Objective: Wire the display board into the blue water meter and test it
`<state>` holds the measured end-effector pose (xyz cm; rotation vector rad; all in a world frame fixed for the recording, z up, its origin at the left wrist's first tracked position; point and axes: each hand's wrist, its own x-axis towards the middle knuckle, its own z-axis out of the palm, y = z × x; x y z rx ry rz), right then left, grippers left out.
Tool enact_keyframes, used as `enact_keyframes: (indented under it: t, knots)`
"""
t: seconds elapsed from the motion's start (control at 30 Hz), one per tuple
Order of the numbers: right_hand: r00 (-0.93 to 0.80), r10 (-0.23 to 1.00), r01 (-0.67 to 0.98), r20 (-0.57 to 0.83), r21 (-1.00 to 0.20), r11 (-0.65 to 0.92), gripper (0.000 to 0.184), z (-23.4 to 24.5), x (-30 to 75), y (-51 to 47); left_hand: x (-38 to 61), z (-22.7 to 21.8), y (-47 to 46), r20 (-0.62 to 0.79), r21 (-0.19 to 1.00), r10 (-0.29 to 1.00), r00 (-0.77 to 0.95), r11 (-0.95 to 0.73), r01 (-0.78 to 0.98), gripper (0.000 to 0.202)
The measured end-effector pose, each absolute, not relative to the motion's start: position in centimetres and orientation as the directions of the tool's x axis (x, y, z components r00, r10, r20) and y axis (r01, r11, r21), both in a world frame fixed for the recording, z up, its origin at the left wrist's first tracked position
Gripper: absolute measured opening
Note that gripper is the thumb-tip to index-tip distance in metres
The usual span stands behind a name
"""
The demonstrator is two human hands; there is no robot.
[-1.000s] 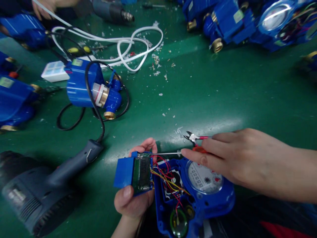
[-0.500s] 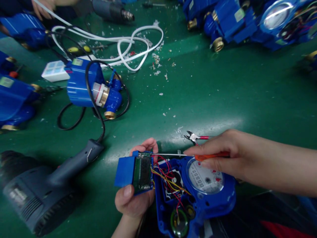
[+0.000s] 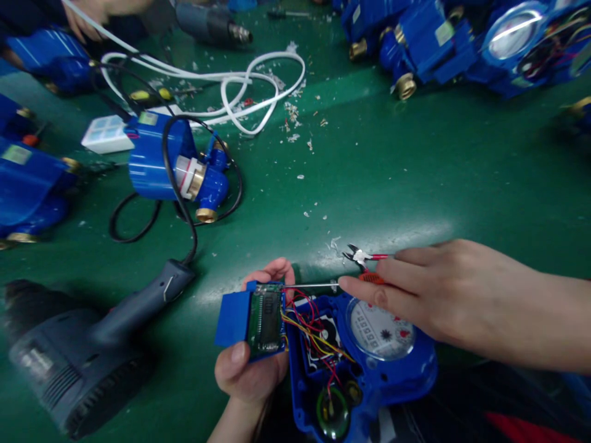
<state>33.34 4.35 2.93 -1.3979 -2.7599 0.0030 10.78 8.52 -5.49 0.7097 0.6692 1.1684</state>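
My left hand (image 3: 252, 375) is closed around a circuit board module (image 3: 268, 320) with a small display and a blue flap (image 3: 232, 319). Red and yellow wires (image 3: 318, 338) run from the module into an opened blue water meter (image 3: 406, 381), which has a round dial (image 3: 381, 329) and a compartment with a green-rimmed disc (image 3: 333, 413). In my right hand (image 3: 452, 295) is a screwdriver (image 3: 309, 285) with an orange handle, mostly hidden by the fingers. Its shaft points left, and the tip meets the module's upper right edge.
Red-handled cutting pliers (image 3: 362, 255) lie just beyond the meter. A heat gun (image 3: 78, 357) rests at left, near a corded blue meter (image 3: 159, 154). White cable (image 3: 263, 55) and scraps lie farther back; more blue meters (image 3: 429, 46) stand at upper right. Another person's hand (image 3: 87, 18) shows at upper left.
My right hand has rolled over the screwdriver handle, so its back now faces up and covers more of the handle. The tip stays at the module's edge; my left hand is almost still.
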Motion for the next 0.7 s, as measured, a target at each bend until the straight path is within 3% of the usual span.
enact_keyframes:
  t: [0.13,0.2,0.23,0.3,0.37,0.43,0.5,0.57,0.7]
  knots:
    - [-0.689,0.724,0.723,0.028,0.105,0.683,0.040,3.0,33.7,4.3,10.7,-5.5,8.5,-0.111,0.799,0.962,0.249,0.235,-0.554,0.054]
    - [-0.670,0.741,0.742,0.050,0.073,0.666,0.042,2.9,33.6,4.2,10.7,-5.5,8.6,-0.108,0.798,0.961,0.254,0.236,-0.555,0.054]
    - [-0.633,0.772,0.773,0.061,0.006,0.634,0.042,2.8,33.6,4.2,10.8,-5.4,8.6,-0.104,0.796,0.961,0.256,0.234,-0.558,0.054]
    - [-0.514,0.857,0.824,0.025,-0.264,0.502,0.039,2.6,33.4,4.4,10.8,-5.4,8.7,-0.098,0.792,0.961,0.259,0.232,-0.564,0.055]
    - [-0.401,0.906,0.758,-0.134,-0.603,0.247,0.033,2.5,33.2,4.7,10.8,-5.4,8.7,-0.099,0.785,0.960,0.263,0.238,-0.572,0.055]
    - [-0.358,0.878,0.597,-0.319,-0.801,-0.047,0.026,2.4,33.2,5.1,10.9,-5.4,8.7,-0.105,0.778,0.958,0.265,0.245,-0.578,0.055]
    - [-0.349,0.832,0.481,-0.430,-0.845,-0.235,0.023,2.4,33.2,5.5,10.9,-5.3,8.7,-0.111,0.773,0.959,0.261,0.249,-0.584,0.054]
    - [-0.348,0.808,0.459,-0.475,-0.838,-0.295,0.023,2.7,33.1,5.8,10.9,-5.3,8.6,-0.117,0.766,0.960,0.256,0.251,-0.592,0.054]
    - [-0.291,0.858,0.624,-0.422,-0.764,-0.164,0.034,4.5,32.2,5.9,10.9,-5.4,8.4,-0.124,0.749,0.959,0.254,0.258,-0.611,0.055]
